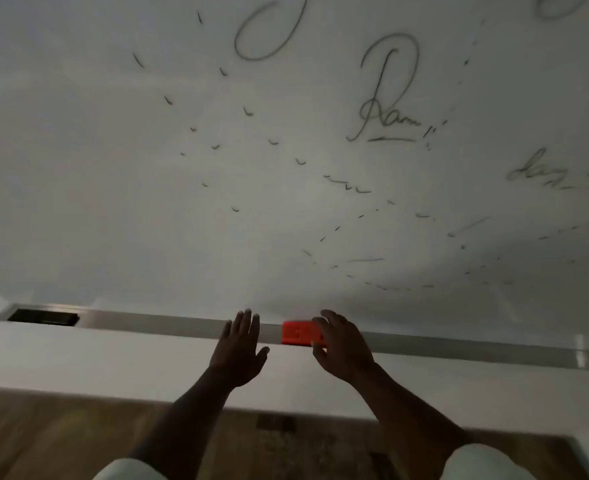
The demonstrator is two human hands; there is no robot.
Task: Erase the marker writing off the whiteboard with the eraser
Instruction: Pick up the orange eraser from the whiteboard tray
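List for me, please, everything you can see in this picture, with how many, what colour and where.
whiteboard: one, white, fills the upper part of the view.
writing: many dark marker strokes, loops and words, spread over the centre and right of the whiteboard.
tray: one, grey metal, runs along the foot of the whiteboard.
eraser: one, orange-red, on the tray at centre.
dark object: one, black, at the left end of the tray; too dim to name.
floor: wood-brown, along the bottom.
left hand: one, open, fingers spread, just left of the eraser, not touching it.
right hand: one, fingers curled at the right end of the eraser.
sleeves: two, pale, bottom edge.
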